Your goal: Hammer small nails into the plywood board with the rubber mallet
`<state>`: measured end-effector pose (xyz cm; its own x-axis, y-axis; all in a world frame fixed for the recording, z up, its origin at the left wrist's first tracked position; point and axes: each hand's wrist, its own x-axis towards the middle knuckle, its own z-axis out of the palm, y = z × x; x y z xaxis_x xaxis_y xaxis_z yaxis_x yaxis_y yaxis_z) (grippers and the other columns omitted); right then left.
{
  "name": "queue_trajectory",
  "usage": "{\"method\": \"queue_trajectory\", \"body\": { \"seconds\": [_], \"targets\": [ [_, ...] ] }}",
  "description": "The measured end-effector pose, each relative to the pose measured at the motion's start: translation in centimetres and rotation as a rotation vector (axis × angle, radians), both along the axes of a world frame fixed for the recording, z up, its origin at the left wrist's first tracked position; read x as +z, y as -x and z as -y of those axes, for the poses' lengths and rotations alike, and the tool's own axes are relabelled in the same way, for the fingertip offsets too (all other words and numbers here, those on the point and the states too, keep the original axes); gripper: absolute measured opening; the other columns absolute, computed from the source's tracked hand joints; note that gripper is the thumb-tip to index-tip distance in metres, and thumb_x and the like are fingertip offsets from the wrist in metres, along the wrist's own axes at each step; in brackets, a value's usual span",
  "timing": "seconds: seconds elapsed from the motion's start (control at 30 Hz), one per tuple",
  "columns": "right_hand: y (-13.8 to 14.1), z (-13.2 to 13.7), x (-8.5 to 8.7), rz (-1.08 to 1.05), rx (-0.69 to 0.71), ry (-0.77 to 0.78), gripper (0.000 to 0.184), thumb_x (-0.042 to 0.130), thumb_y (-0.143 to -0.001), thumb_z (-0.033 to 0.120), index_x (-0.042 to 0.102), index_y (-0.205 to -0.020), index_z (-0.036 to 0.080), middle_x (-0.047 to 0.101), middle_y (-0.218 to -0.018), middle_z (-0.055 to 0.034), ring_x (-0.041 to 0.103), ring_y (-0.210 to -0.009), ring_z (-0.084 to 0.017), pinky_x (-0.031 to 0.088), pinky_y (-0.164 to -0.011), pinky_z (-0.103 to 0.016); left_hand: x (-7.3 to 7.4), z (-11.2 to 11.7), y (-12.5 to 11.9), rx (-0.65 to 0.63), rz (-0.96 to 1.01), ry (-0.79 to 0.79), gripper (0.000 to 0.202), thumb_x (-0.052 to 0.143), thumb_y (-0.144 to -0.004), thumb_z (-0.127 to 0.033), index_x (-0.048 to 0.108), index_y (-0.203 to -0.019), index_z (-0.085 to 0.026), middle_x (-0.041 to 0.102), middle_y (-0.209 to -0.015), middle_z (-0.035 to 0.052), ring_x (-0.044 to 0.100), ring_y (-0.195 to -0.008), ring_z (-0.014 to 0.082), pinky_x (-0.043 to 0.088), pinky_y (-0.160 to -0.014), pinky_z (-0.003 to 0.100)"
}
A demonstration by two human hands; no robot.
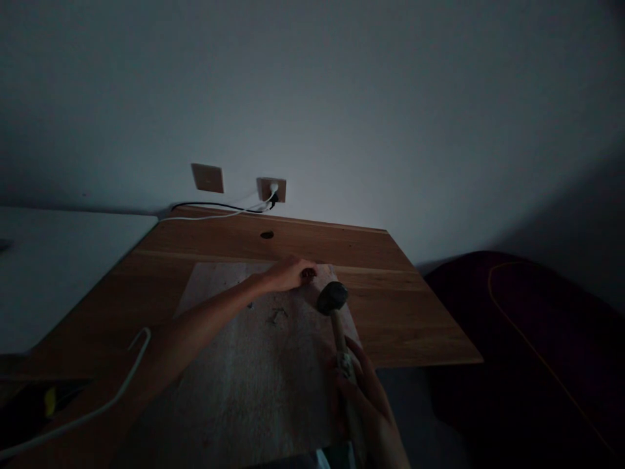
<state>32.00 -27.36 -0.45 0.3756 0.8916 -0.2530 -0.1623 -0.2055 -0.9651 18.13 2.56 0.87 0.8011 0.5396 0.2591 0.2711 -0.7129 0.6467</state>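
Observation:
My right hand (364,391) is wrapped round the wooden handle of a rubber mallet (333,298), its dark head raised over the right part of a pale wooden board (234,391). Close to the board's far right corner, my left hand (290,272) has its fingers closed. Something small and dark shows at the fingertips, too dim to make out. Several thin nails (278,316), as far as the dim light shows, lie in a loose pile on the board, below my left wrist. The mallet head is apart from the left hand.
The board rests on a wooden table (405,319) against a wall. Cables run from a wall socket (272,189), beside a blank plate (208,178). A white surface (73,260) stands left. A white curved wire (129,378) crosses the lower left. A dark red cushion-like shape (527,339) is right.

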Motion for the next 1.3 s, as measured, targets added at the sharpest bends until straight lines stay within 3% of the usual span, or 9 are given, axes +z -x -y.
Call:
{"method": "queue_trajectory", "body": {
  "seconds": [0.17, 0.37, 0.67, 0.9, 1.0, 1.3],
  "targets": [
    [-0.2, 0.1, 0.2, 0.003, 0.024, 0.025, 0.073, 0.082, -0.088, 0.057, 0.060, -0.153, 0.034, 0.076, -0.099, -0.0037, 0.068, -0.067, -0.020, 0.056, -0.055, -0.028, -0.2, 0.4, -0.1, -0.020, -0.001, -0.053, 0.028, 0.065, -0.088, -0.001, 0.080, -0.104, -0.018, 0.082, -0.105, 0.0070, 0.076, -0.096, 0.0206, 0.051, -0.084, 0.028],
    [-0.3, 0.2, 0.1, 0.022, 0.025, 0.038, 0.071, 0.081, -0.089, 0.057, 0.060, -0.154, 0.037, 0.077, -0.111, -0.0053, 0.069, -0.069, -0.020, 0.056, -0.055, -0.029, -0.4, 0.2, -0.2, -0.038, -0.009, -0.108, 0.031, 0.064, -0.087, 0.002, 0.079, -0.104, -0.019, 0.080, -0.107, 0.0069, 0.075, -0.098, 0.0207, 0.052, -0.088, 0.030],
    [-0.2, 0.0, 0.3, 0.042, 0.014, 0.006, 0.068, 0.082, -0.088, 0.056, 0.065, -0.149, 0.034, 0.077, -0.105, -0.0055, 0.071, -0.075, -0.023, 0.058, -0.059, -0.030, -0.3, 0.4, 0.0, -0.050, 0.027, -0.052, 0.030, 0.067, -0.086, 0.000, 0.078, -0.104, -0.021, 0.078, -0.104, 0.0050, 0.073, -0.092, 0.0182, 0.051, -0.083, 0.028],
    [0.2, 0.1, 0.3, 0.015, -0.031, 0.017, 0.070, 0.083, -0.087, 0.055, 0.064, -0.150, 0.033, 0.076, -0.099, -0.0045, 0.068, -0.070, -0.021, 0.057, -0.057, -0.030, -0.3, -0.6, -0.2, 0.040, 0.128, 0.057, 0.005, 0.075, -0.094, -0.020, 0.076, -0.097, -0.016, 0.076, -0.088, 0.0047, 0.071, -0.081, 0.0171, 0.049, -0.075, 0.026],
    [0.3, 0.0, 0.4, 0.008, -0.038, 0.025, 0.070, 0.084, -0.085, 0.054, 0.064, -0.149, 0.033, 0.075, -0.096, -0.0033, 0.067, -0.068, -0.020, 0.055, -0.056, -0.028, -0.2, -1.3, 0.0, 0.096, 0.135, 0.082, 0.012, 0.079, -0.092, -0.026, 0.074, -0.090, -0.015, 0.072, -0.079, 0.0027, 0.066, -0.074, 0.0157, 0.046, -0.070, 0.025],
    [0.0, 0.1, 0.5, 0.018, 0.010, 0.046, 0.071, 0.082, -0.088, 0.055, 0.061, -0.152, 0.034, 0.076, -0.105, -0.0044, 0.069, -0.070, -0.020, 0.056, -0.057, -0.029, -0.1, 0.0, 0.0, 0.051, -0.023, -0.051, 0.010, 0.076, -0.094, -0.025, 0.077, -0.090, -0.017, 0.069, -0.091, 0.0052, 0.063, -0.077, 0.0166, 0.046, -0.074, 0.028]
  ]
}}
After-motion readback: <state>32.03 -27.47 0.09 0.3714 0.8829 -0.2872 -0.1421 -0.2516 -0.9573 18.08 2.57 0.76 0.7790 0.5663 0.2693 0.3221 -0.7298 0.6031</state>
